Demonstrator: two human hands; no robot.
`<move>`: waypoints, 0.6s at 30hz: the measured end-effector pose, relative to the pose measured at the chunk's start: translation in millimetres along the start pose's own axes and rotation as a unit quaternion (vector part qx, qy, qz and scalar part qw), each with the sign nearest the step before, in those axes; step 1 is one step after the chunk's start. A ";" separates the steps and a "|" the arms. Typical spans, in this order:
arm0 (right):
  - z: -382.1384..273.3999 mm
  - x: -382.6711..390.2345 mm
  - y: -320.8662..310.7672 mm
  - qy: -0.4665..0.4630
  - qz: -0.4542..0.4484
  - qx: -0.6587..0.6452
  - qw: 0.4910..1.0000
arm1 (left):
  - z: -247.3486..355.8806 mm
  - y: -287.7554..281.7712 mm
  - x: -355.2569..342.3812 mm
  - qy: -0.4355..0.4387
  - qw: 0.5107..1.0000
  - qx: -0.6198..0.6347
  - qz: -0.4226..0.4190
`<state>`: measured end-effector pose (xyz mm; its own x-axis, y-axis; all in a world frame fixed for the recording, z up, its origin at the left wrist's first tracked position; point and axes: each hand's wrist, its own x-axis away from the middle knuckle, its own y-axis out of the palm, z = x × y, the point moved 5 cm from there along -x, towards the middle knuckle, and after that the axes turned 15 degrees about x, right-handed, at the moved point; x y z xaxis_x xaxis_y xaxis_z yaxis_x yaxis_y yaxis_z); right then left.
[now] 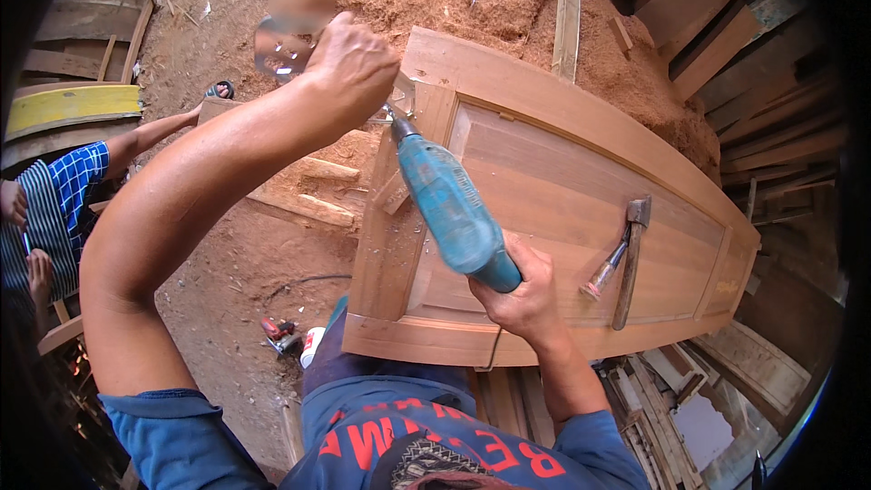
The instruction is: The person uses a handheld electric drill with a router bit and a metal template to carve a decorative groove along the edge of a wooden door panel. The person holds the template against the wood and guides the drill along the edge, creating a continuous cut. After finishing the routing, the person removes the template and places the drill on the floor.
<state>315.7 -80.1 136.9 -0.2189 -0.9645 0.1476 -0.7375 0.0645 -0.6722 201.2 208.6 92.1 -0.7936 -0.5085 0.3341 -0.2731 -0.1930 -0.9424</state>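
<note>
The near end rail of the wooden panel door lies just in front of the person's waist, its near edge running left to right, bare along its length; to the left of the door's long edge the dirt ground drops away open, with a small red tool and a white can lying on it near the corner; to the right, stacked boards crowd close against the far long edge.

The right hand is closed in a fist around the grip of the blue electric drill; the drill's long axis runs from that hand up and to the left, its bit end pointing away from the person toward the door's left stile, near the far corner; the body is tilted above the panel, not lying on it.

The left hand, fingers curled tight, rests at the far left corner of the door, just beside the drill's tip; what it grips I cannot tell.

On the panel to the right of the drill lie a hatchet and a chisel, touching, both well apart from the hands.

Beyond the door rises a heap of sawdust with a wooden slat lying on it; at the left edge another person's arm reaches over the ground.
</note>
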 end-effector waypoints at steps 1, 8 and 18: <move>5.0 4.7 10.1 0.044 0.001 -0.060 0.997 | -5.6 3.0 3.4 -0.008 1.000 0.027 0.012; 33.7 36.3 41.4 0.213 -0.045 -0.215 0.952 | -37.1 39.8 50.4 -0.125 0.947 0.296 0.012; -33.0 28.7 9.4 0.040 0.026 -0.057 0.997 | 23.3 79.8 126.8 -0.304 0.710 0.621 0.132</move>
<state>281.4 -98.7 158.8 -0.3054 -0.9360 0.1753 -0.7903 0.1464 -0.5950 91.5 109.2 59.5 -0.2436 -0.8601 0.4482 0.8314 -0.4232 -0.3602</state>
